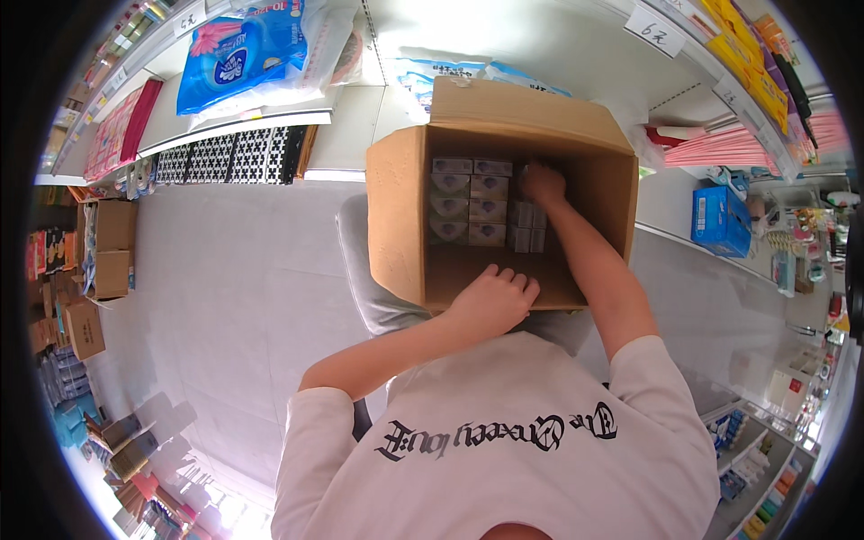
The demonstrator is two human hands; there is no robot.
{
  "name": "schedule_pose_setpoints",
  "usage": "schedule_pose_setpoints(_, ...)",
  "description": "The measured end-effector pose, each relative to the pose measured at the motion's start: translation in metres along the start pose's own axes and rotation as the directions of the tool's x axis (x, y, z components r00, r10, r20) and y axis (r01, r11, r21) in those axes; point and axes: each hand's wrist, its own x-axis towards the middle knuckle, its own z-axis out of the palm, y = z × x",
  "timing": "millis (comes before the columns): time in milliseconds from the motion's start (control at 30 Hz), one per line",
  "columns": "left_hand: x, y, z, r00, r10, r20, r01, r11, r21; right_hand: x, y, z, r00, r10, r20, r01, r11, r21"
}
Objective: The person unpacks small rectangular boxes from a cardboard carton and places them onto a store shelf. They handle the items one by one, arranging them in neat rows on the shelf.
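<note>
Before me stands a cardboard box [398,223] with its flaps folded out. Inside, on its left, small printed cartons [487,210] sit stacked in two columns. Beside them, a shorter stack of small pale boxes [526,226] rises to the right. My right hand [542,183] reaches deep into the box, above that shorter stack; its fingertips are in shadow, and whether they grip a box is hidden. Over the box's near edge rests my left hand [496,297], fingers curled on the cardboard rim.
A grey chair [358,263] is partly behind and under the box. Shelves surround me, holding a blue tissue pack [243,57] at upper left and a blue carton [721,221] at right. Opened cardboard boxes [111,246] stand along the left side.
</note>
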Motion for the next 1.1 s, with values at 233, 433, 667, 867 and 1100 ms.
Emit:
schedule_pose_setpoints(233,0.005,-0.005,-0.009,1.0,-0.002,-0.005,0.002,1.0,0.008,0.003,0.019,0.025,0.996,0.025,-0.083,-0.021,0.998,0.051)
schedule_pose_setpoints(433,0.005,-0.002,-0.002,0.999,-0.01,0.035,0.011,0.999,-0.037,-0.009,0.031,0.032,0.998,0.007,-0.055,-0.011,0.998,-0.06)
schedule_pose_setpoints(667,0.003,-0.004,-0.004,1.0,-0.009,0.007,0.009,1.0,-0.026,0.027,0.029,0.064,0.998,-0.023,0.06,0.039,0.959,-0.282)
schedule_pose_setpoints(867,0.005,0.001,-0.001,0.999,-0.011,0.041,0.011,1.0,0.01,0.035,0.042,0.107,0.994,0.081,-0.078,-0.094,0.98,-0.177)
schedule_pose_setpoints(1100,0.004,-0.002,-0.012,0.998,0.053,-0.027,-0.052,0.998,0.019,0.029,0.043,0.11,0.991,0.133,0.016,-0.133,0.991,-0.013)
